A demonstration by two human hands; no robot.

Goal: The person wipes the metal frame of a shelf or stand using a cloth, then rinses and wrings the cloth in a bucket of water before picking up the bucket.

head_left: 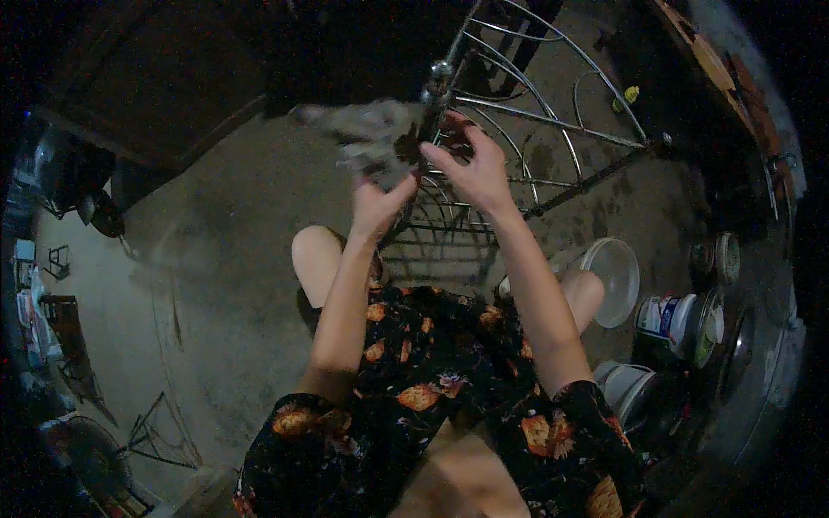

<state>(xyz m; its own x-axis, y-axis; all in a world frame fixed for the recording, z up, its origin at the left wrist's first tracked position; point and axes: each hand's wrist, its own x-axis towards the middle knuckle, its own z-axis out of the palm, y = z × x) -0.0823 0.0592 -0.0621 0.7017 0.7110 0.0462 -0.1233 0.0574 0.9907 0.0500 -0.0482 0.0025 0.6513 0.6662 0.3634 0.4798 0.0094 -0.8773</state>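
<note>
A shiny metal rack (557,118) with curved bars and a round-knobbed corner post (437,82) stands on the floor in front of me. My right hand (477,173) is curled around that post, thumb on its near side and fingers partly behind it. Against the post's left side, my left hand (380,207) grips a crumpled grey cloth (367,129). The cloth is smeared by motion, and its loose end spreads out to the left. Some of my left fingers are hidden beneath it.
To my right are a white round tub (611,283), several buckets (669,318) and a lidded pail (623,388) along the wall. A small yellow item (629,97) lies beyond the rack. Dark furniture (164,86) stands at the far left. My bent knees flank the rack's lower bars.
</note>
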